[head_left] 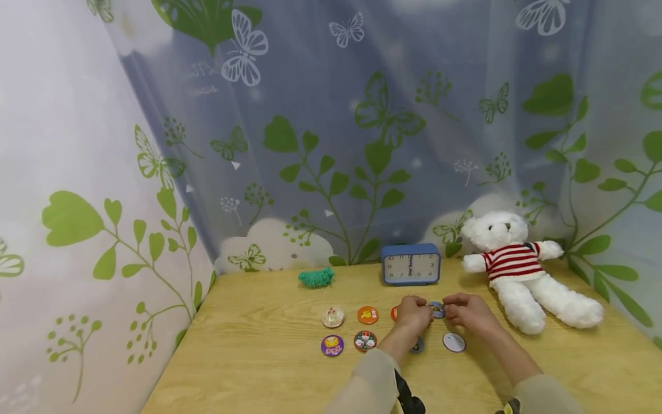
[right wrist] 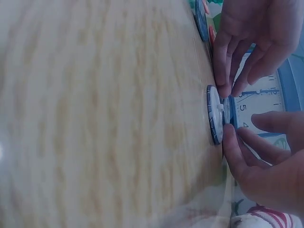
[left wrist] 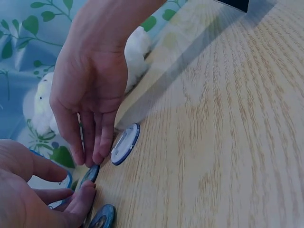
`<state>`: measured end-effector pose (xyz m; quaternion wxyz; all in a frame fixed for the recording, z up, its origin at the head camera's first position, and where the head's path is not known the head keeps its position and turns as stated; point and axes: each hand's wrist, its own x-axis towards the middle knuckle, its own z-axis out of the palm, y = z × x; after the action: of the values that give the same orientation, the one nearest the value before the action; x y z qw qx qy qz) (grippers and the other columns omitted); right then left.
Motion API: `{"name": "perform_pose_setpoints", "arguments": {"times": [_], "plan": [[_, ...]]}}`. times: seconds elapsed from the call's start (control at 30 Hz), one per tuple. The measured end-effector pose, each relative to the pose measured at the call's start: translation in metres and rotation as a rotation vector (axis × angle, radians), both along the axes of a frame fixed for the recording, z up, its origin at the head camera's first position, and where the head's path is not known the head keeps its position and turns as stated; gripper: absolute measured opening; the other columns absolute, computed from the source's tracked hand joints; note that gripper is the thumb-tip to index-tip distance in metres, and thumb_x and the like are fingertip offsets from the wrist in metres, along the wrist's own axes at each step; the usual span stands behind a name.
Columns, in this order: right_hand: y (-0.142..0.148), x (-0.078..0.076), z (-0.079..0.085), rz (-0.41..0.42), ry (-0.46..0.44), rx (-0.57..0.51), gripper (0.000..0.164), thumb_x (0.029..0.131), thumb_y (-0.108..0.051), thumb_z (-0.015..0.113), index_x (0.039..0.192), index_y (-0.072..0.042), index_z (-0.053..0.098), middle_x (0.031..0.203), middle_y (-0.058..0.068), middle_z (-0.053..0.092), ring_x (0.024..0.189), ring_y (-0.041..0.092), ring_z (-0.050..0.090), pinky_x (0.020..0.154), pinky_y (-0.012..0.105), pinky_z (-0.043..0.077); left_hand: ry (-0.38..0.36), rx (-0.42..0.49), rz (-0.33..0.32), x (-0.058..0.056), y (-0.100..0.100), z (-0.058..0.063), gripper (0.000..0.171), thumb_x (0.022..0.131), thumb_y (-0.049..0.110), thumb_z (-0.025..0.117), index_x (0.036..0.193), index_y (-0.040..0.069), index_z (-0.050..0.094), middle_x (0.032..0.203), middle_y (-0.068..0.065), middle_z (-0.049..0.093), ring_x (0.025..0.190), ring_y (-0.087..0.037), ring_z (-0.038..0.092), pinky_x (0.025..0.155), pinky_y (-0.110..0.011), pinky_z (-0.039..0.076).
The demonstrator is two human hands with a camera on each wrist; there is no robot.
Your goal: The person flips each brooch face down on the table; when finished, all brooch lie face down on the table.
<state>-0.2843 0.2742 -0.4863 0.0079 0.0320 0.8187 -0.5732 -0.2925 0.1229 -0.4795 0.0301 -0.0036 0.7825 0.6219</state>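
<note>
A blue round button badge (head_left: 437, 310) lies flat on the table between my two hands. From its left side, my left hand (head_left: 415, 315) touches its edge with extended fingertips. My right hand (head_left: 469, 312) has its fingertips at the opposite edge, fingers loosely straight. Closer to me, a badge lying face down (head_left: 454, 342) shows its white back; the right wrist view catches the pin on this white back (right wrist: 216, 114). Another dark bluish badge (head_left: 418, 345) is partly covered by my left wrist, and a red badge (head_left: 395, 313) peeks out behind my left hand.
To the left lie a pale badge (head_left: 333, 317), an orange one (head_left: 368, 315), a purple one (head_left: 332, 345) and a dark patterned one (head_left: 365, 341). Behind stand a blue clock (head_left: 411, 265) and a green fuzzy bundle (head_left: 316, 278). A white teddy bear (head_left: 517, 259) sits at right.
</note>
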Motion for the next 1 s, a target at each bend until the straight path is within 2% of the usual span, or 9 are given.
{"name": "perform_pose_setpoints", "arguments": {"times": [0.2,0.43,0.7,0.87,1.0], "plan": [[0.0,0.001,0.001,-0.001,0.001,0.0,0.036,0.101,0.001,0.055,0.128,0.024,0.054,0.106,0.027,0.069,0.084,0.016,0.067,0.072,0.03,0.062,0.002,-0.021,0.003,0.0,0.003,-0.001,0.025,0.082,-0.008,0.064,0.106,-0.006,0.072,0.074,-0.002,0.063,0.062,-0.01,0.055,0.056,-0.017,0.044],[-0.001,0.002,0.001,0.003,0.026,0.025,0.036,0.098,0.002,0.059,0.127,0.023,0.056,0.114,0.033,0.067,0.085,0.016,0.067,0.072,0.029,0.062,0.038,-0.105,0.008,-0.001,0.004,-0.001,0.022,0.081,-0.008,0.063,0.1,-0.005,0.073,0.09,-0.009,0.068,0.077,-0.018,0.058,0.068,-0.029,0.056],[-0.004,0.002,-0.001,-0.003,0.035,0.059,0.034,0.096,0.003,0.061,0.124,0.021,0.059,0.115,0.034,0.067,0.087,0.019,0.068,0.071,0.028,0.061,0.072,-0.085,0.023,0.0,0.01,-0.006,0.016,0.083,-0.009,0.064,0.094,-0.003,0.075,0.077,-0.004,0.067,0.066,-0.012,0.058,0.058,-0.021,0.052],[-0.006,0.002,-0.002,-0.007,0.053,0.086,0.035,0.092,0.003,0.066,0.122,0.02,0.061,0.113,0.033,0.069,0.087,0.017,0.066,0.071,0.027,0.06,0.095,-0.102,0.051,0.001,0.012,-0.006,0.012,0.082,-0.008,0.068,0.088,0.0,0.075,0.07,-0.002,0.068,0.065,-0.01,0.057,0.059,-0.021,0.051],[-0.006,0.002,-0.001,-0.024,0.055,0.102,0.035,0.092,0.002,0.067,0.122,0.019,0.062,0.113,0.032,0.069,0.088,0.019,0.067,0.071,0.028,0.06,0.084,-0.086,0.041,0.0,0.012,-0.006,0.012,0.081,-0.01,0.069,0.086,0.0,0.074,0.069,-0.001,0.068,0.063,-0.008,0.054,0.057,-0.02,0.048]]}}
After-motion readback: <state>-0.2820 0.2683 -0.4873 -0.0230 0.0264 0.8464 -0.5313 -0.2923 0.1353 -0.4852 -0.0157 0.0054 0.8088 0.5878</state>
